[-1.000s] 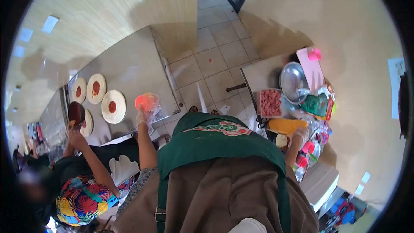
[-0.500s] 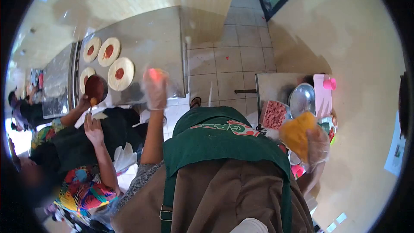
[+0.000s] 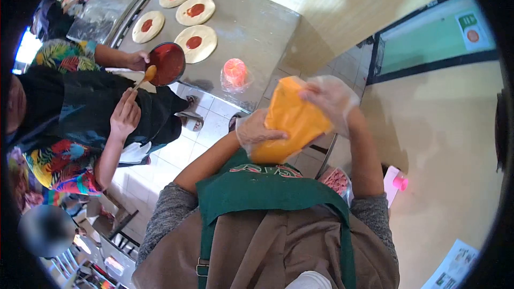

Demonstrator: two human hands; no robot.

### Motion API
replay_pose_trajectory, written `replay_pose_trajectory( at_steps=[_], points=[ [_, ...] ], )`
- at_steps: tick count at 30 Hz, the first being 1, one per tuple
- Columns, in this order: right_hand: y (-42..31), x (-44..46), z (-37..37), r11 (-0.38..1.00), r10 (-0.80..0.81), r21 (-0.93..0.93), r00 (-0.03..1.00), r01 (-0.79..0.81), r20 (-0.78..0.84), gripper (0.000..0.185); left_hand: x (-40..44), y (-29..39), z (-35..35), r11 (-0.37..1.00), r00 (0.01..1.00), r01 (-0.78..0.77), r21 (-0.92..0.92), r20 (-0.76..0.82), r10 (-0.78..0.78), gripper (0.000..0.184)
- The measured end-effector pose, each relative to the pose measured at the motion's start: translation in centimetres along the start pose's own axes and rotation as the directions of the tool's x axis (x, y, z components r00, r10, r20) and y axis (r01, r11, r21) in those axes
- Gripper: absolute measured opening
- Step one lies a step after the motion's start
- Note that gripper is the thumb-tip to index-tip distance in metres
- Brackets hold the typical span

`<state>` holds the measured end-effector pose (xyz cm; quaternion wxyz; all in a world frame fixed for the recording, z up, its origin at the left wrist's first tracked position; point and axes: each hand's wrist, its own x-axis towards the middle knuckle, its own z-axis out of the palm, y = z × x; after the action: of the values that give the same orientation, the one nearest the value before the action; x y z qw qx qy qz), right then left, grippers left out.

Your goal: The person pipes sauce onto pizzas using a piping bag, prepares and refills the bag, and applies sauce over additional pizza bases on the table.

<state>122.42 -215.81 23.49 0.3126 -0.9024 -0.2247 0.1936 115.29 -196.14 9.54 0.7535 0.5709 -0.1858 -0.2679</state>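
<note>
A yellow-orange packet (image 3: 292, 120), seemingly in clear plastic, is held between my two hands in front of my chest. My left hand (image 3: 262, 132), in a clear plastic glove, grips its lower left side with the thumb across the front. From the upper right, my right hand (image 3: 329, 101), also gloved, closes on its top edge. Just beyond my left hand, a bright pink-orange object (image 3: 235, 73) in clear plastic stands on the metal table's near corner. What the packet contains is not readable from any label.
Several dough rounds (image 3: 206, 49) with red sauce lie on the metal table (image 3: 257, 27). At left, a person holds a bowl of red sauce (image 3: 169, 64) and a spoon (image 3: 145, 77). Right of me are a pack of pink meat pieces (image 3: 335, 181) and a pink cup (image 3: 400, 183).
The packet has come from the right side to my front, and my left hand now holds it too. My left hand has left the pink-orange object on the table. The view has turned left.
</note>
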Motion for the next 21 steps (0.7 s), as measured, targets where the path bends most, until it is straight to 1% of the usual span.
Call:
replay_pose_trajectory(
  at_steps=[1, 3, 4, 6, 9, 11, 13, 15, 18, 21],
  points=[
    [0.4, 2.3, 0.8, 0.999, 0.01, -0.033, 0.999, -0.009, 0.044, 0.024, -0.6, -0.1, -0.4, 0.992, 0.996, 0.038, -0.123, -0.076, -0.048, 0.05],
    [1.3, 6.5, 2.3, 0.996, 0.029, -0.091, 0.991, -0.017, 0.13, 0.024, -1.3, -0.4, -1.3, 0.926, 0.964, 0.085, -0.368, -0.205, -0.17, 0.046],
    [2.3, 8.3, 3.4, 0.994, 0.108, -0.019, 0.976, -0.106, 0.187, 0.026, -1.5, -1.1, -2.3, 0.928, 0.95, 0.122, -0.352, -0.229, -0.212, 0.046],
    [2.8, 11.4, 5.2, 0.95, 0.251, 0.1, 0.916, -0.295, 0.314, 0.031, -1.9, -2.8, -4.3, 0.925, 0.913, 0.199, -0.325, -0.28, -0.295, 0.045],
    [1.4, 14.0, 6.2, 0.952, 0.113, 0.203, 0.88, -0.229, 0.462, 0.041, -1.9, -4.0, -5.7, 0.909, 0.868, 0.179, -0.375, -0.375, -0.326, 0.045],
    [4.4, 15.9, 9.0, 0.977, 0.141, 0.075, 0.873, -0.198, 0.466, 0.046, -2.1, -4.0, -6.2, 0.889, 0.868, 0.148, -0.433, -0.374, -0.327, 0.045],
    [4.7, 17.4, 10.1, 0.961, 0.189, 0.087, 0.851, -0.263, 0.49, 0.049, -2.1, -4.2, -7.1, 0.863, 0.865, 0.142, -0.484, -0.363, -0.347, 0.046],
    [2.5, 17.9, 9.8, 0.879, 0.248, 0.222, 0.803, -0.421, 0.542, 0.05, -2.1, -4.3, -8.1, 0.835, 0.857, 0.158, -0.527, -0.346, -0.381, 0.05],
    [4.2, 18.9, 11.0, 0.787, 0.182, 0.374, 0.764, -0.491, 0.62, 0.053, -1.5, -4.1, -9.4, 0.864, 0.765, 0.113, -0.49, -0.512, -0.391, 0.046],
    [5.5, 19.5, 12.4, 0.754, 0.179, 0.391, 0.738, -0.527, 0.65, 0.053, -0.2, -5.1, -10.4, 0.91, 0.706, 0.297, -0.288, -0.575, -0.413, 0.05]
  ],
)
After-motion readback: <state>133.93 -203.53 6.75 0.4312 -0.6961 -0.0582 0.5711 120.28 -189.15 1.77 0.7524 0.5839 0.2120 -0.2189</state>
